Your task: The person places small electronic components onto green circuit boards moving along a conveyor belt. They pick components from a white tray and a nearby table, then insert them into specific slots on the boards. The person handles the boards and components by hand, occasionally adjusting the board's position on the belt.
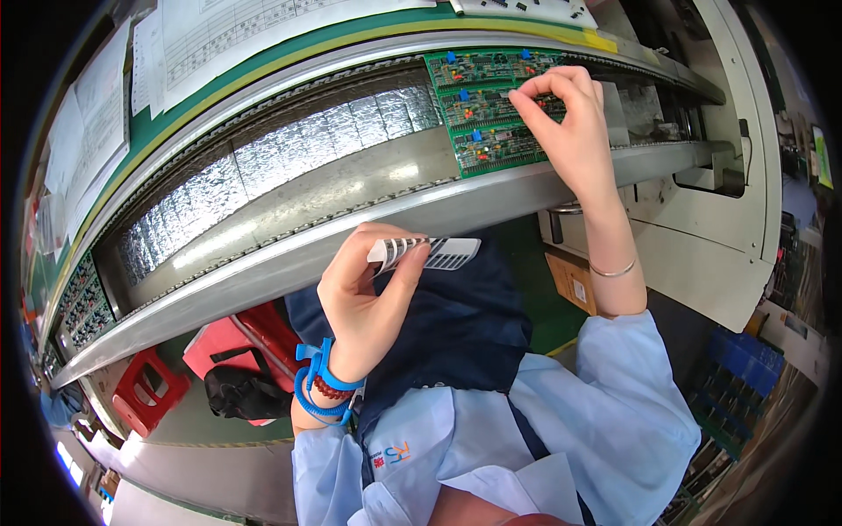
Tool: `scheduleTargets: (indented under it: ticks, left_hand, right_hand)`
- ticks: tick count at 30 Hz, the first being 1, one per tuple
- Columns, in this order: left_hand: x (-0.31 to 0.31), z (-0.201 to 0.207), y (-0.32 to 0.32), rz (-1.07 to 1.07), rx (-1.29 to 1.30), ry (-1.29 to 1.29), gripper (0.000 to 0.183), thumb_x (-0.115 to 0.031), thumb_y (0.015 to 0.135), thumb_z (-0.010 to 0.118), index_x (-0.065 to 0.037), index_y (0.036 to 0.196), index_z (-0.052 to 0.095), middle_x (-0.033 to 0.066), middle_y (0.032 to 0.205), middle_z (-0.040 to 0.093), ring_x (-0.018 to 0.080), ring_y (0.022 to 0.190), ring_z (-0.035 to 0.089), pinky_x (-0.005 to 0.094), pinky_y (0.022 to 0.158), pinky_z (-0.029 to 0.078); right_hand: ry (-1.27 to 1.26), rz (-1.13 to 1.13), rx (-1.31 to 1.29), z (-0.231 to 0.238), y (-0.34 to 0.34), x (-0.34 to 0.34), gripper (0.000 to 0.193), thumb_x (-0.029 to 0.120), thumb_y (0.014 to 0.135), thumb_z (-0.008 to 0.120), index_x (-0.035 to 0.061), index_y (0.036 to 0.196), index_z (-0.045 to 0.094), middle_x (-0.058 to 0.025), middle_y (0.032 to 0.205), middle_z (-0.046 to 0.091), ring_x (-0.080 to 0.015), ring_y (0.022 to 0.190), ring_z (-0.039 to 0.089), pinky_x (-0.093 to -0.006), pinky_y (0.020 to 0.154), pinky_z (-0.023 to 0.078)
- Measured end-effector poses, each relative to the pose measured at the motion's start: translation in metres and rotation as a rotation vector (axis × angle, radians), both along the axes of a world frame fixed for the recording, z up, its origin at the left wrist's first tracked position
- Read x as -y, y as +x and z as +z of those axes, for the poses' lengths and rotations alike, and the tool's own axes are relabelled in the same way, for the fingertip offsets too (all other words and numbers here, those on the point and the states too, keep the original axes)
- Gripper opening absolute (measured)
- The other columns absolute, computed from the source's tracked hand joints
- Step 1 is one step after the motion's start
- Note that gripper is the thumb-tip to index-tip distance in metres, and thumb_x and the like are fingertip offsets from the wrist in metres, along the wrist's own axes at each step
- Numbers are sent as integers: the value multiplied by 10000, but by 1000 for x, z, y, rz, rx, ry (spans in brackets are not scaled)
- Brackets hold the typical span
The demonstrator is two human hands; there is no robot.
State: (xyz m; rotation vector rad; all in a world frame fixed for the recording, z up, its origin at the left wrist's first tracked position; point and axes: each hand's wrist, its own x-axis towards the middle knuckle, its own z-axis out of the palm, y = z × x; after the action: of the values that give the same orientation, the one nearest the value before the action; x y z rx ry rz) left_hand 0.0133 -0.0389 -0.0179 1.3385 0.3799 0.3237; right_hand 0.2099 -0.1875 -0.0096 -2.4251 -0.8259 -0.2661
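A green circuit board panel (pixel 460 105) with blue, red and yellow parts lies across the conveyor rails at the upper right. Over its right half is my right hand (pixel 574 127), thumb and forefinger pinched together close to the components. Whatever sits between those fingertips is too small to make out. My left hand (pixel 360 302) grips a bent sheet of white labels (pixel 452 254) between thumb and fingers, in front of the near rail. A blue wrist strap (pixel 320 359) with a coiled cord circles my left wrist.
The near metal rail (pixel 377 219) runs across in front of me. More circuit boards (pixel 85 302) sit at the conveyor's far left. Paper sheets (pixel 246 44) lie along the back ledge. A red stool (pixel 149 390) and a black bag (pixel 235 390) are below left; a white machine housing (pixel 702 237) stands right.
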Motion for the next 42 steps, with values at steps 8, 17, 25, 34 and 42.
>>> scheduleTargets:
  ticks: [8,17,25,34,42]
  left_hand:
    - [0,3,0,-1,-2,13,102,62,791,629,38,884,596,86,884,615,100,770,567,215,696,453]
    - [4,5,6,69,-39,-46,90,43,795,639,30,870,591,45,837,617,65,751,566,192,673,449]
    - [4,1,10,18,14,51,99,46,777,656,22,823,572,38,789,595,53,708,543,191,646,439]
    - [4,-1,8,61,-11,37,106,64,770,651,27,814,561,47,780,592,71,711,534,191,660,424]
    - [5,4,7,46,-54,36,98,70,784,634,27,816,552,48,797,591,60,717,528,188,668,426]
  right_hand:
    - [-83,-60,-76,-18,12,-1,174,237,725,709,78,773,659,-54,913,536,-266,945,437,-388,839,366]
    - [100,127,-274,24,-17,-11,123,112,715,706,80,807,631,-43,868,475,-214,896,480,-295,791,389]
    - [-26,508,-505,50,-58,-13,143,100,644,732,75,737,627,-17,886,462,-192,904,423,-293,803,350]
    - [128,214,-290,36,-2,4,111,118,681,718,80,745,636,-26,881,529,-191,894,504,-304,812,400]
    - [-46,-18,-68,-18,73,15,229,330,717,716,126,816,685,-50,977,569,-274,1006,449,-373,902,368]
